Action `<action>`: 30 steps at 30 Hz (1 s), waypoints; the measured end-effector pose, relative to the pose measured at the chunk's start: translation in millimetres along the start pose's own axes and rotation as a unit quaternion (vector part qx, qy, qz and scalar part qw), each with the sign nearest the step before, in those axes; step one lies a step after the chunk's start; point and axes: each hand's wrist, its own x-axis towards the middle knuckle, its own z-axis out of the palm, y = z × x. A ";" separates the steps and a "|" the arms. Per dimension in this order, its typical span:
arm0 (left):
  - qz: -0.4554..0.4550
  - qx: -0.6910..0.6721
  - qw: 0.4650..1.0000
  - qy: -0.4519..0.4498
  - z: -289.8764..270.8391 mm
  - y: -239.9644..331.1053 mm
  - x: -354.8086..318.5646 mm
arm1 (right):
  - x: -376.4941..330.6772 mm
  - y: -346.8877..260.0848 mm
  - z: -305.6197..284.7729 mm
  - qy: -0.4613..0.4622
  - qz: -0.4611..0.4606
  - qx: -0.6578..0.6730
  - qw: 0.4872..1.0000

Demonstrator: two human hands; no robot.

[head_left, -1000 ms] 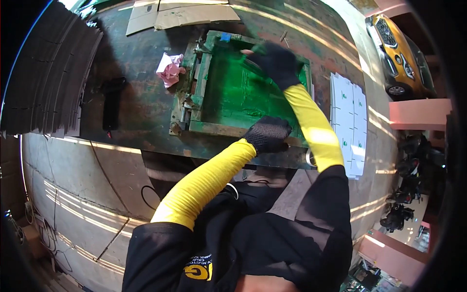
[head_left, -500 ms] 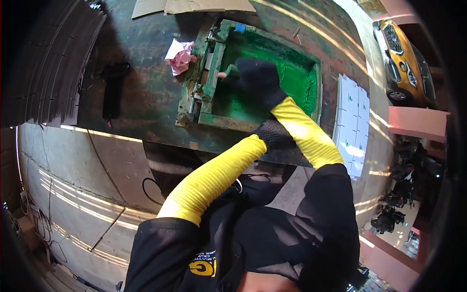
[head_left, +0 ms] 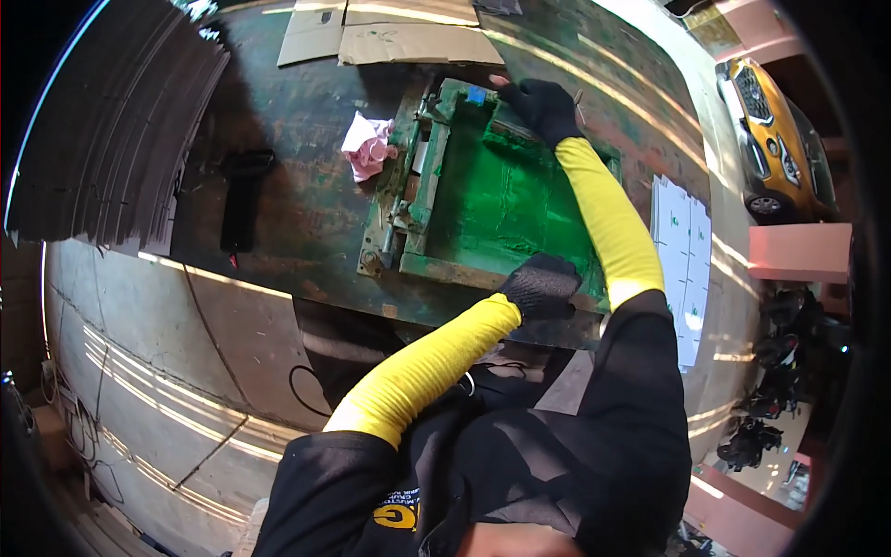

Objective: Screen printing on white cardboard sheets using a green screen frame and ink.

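A wooden screen printing frame (head_left: 457, 269), stained with green ink, lies hinged on the table. Green ink is smeared over its mesh (head_left: 520, 200). My right hand (head_left: 540, 107), in a black glove, is at the far side of the frame, its fingers closed around a squeegee (head_left: 509, 137) coated in green. Most of the squeegee's handle is hidden under the glove. At the near right edge of the frame, my gloved left hand (head_left: 543, 286) is closed on the wooden rail; its fingertips are hidden. Yellow sleeves cover both forearms.
A crumpled pink cloth (head_left: 368, 147) lies left of the metal hinges (head_left: 399, 218). Farther left are a black tool-like object (head_left: 243, 204) and tall stacked sheets (head_left: 111, 139). Printed white sheets (head_left: 680, 269) lie on the right, cardboard (head_left: 399, 39) at the back. An orange car (head_left: 763, 139) stands beyond.
My right hand has moved with the squeegee from the middle of the frame to its far side. The left hand stays at the near edge. The whole view has shifted slightly.
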 end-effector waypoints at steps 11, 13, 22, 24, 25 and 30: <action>0.012 0.054 0.996 -0.074 -2.6 5.0 0.1 | -45.7 68.9 -79.8 0.168 0.036 0.163 0.971; 0.001 0.077 0.996 -0.045 -11.7 11.4 -5.8 | -87.1 119.2 -92.7 0.122 0.119 0.190 0.967; 0.005 0.093 0.988 0.125 -94.2 95.8 -7.3 | -225.7 280.4 46.8 0.016 0.079 0.233 0.969; -0.013 0.128 0.985 0.115 -121.4 94.3 -24.0 | -241.9 216.5 139.4 0.013 -0.007 0.228 0.973; -0.023 0.128 0.984 0.118 -130.0 95.5 -28.0 | -249.7 197.2 171.2 0.014 -0.039 0.213 0.976; -0.006 0.089 0.990 0.109 -141.5 119.1 -25.6 | -168.7 156.9 240.6 0.011 -0.136 0.073 0.988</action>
